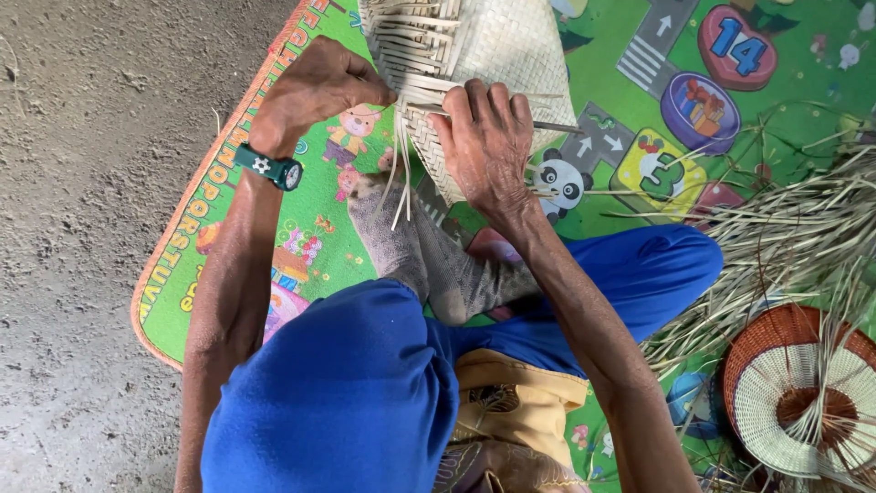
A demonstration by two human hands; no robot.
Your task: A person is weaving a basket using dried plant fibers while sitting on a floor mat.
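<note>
A pale woven strip mat [497, 55] lies on a colourful play mat [319, 237] in front of my crossed legs. Loose strips [401, 173] hang from its unfinished near edge. My left hand [319, 87], with a green wristwatch [269, 168] on the wrist, pinches strips at that edge. My right hand [484, 141] presses flat on the weave and holds a thin dark stick [557, 127] that points right. A grey-socked foot [411, 246] rests just below the hanging strips.
A heap of dry loose strips [785, 246] lies to the right. A round woven piece in brown and white [794, 393] sits at the lower right. Bare concrete floor [82, 183] lies left of the play mat. My legs are in blue trousers [347, 393].
</note>
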